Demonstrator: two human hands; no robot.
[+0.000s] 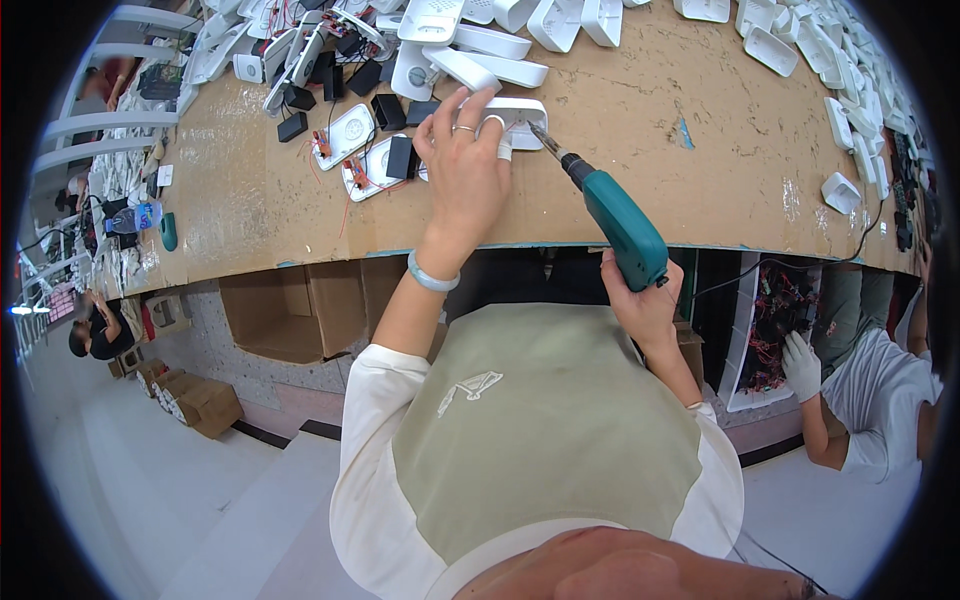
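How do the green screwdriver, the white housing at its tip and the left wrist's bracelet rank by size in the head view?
1. Green screwdriver
2. White housing, partly covered
3. Bracelet

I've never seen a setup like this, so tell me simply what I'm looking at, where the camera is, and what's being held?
There's no machine arm here, just a person working with two bare hands. This single picture comes from a wide, round-looking camera on their head, looking down, so straight edges curve.

The right hand holds a teal power screwdriver, its tip aimed at a white case. The left hand is on that case; whether the tip touches it is hard to tell.

On the brown table lie more white cases, black boxes and some pieces with thin red wires.
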